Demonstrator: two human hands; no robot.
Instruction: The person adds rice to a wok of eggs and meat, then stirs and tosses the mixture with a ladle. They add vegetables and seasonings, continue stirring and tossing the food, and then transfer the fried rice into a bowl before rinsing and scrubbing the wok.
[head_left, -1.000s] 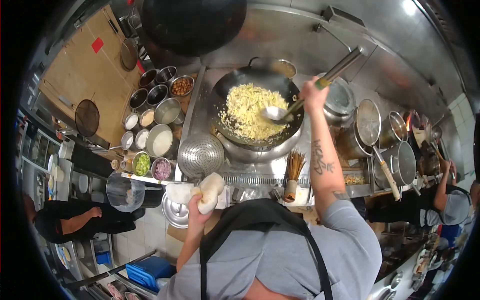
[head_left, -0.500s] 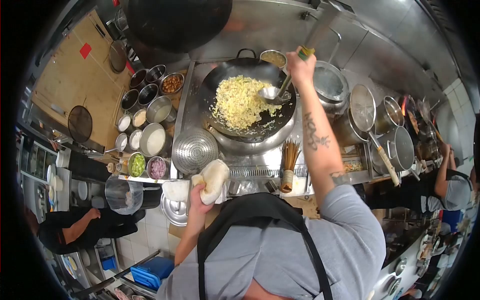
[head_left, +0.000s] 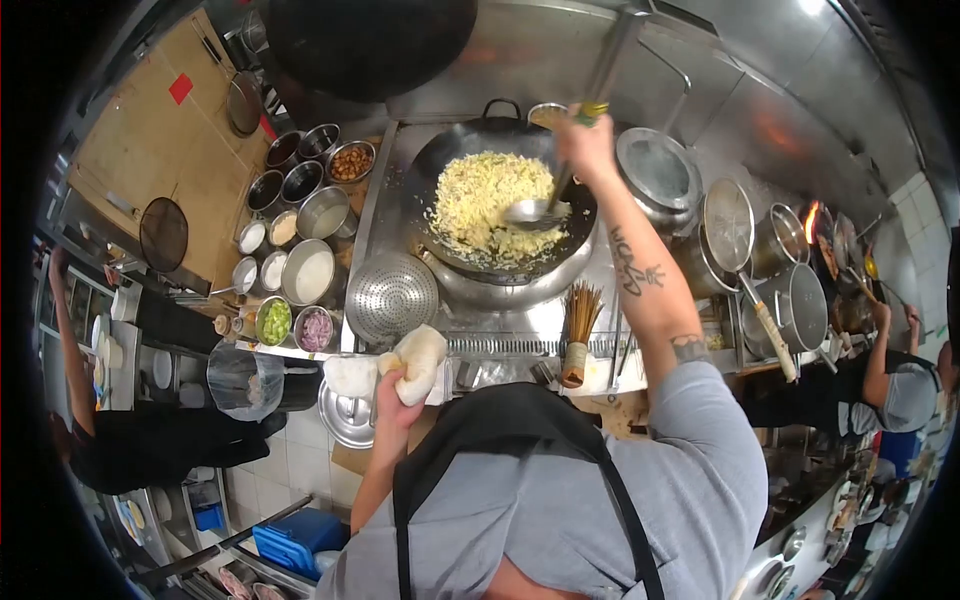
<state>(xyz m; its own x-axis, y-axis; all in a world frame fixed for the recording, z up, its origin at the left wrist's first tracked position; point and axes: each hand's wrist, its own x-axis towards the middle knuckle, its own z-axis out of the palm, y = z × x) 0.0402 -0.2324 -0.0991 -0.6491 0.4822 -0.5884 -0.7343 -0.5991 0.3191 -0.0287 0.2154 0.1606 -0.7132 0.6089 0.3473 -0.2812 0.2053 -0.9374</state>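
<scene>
Yellow chopped food [head_left: 485,195] lies in a big black wok [head_left: 425,165] on the stove. My right hand [head_left: 588,145] is wrapped round the long handle of a metal ladle [head_left: 532,213], whose bowl rests in the food at the wok's right side. Below and left of the wok, my left hand [head_left: 398,392] grips a folded off-white cloth [head_left: 423,358]. Just above the cloth is a perforated metal strainer [head_left: 392,298]. A bamboo brush [head_left: 578,335] stands to the right, at the stove's front edge.
Bowls of ingredients, with green pieces [head_left: 273,322] and chopped onion [head_left: 314,329], stand at the left. A lidded pot [head_left: 660,170], a mesh skimmer [head_left: 729,225] and metal pots [head_left: 800,305] are at the right. Co-workers stand at far left [head_left: 150,445] and far right [head_left: 900,390].
The ladle bowl has moved slightly left and down through the food, and my right hand has shifted left. The far-left co-worker's arm is now raised. My left hand still holds the cloth.
</scene>
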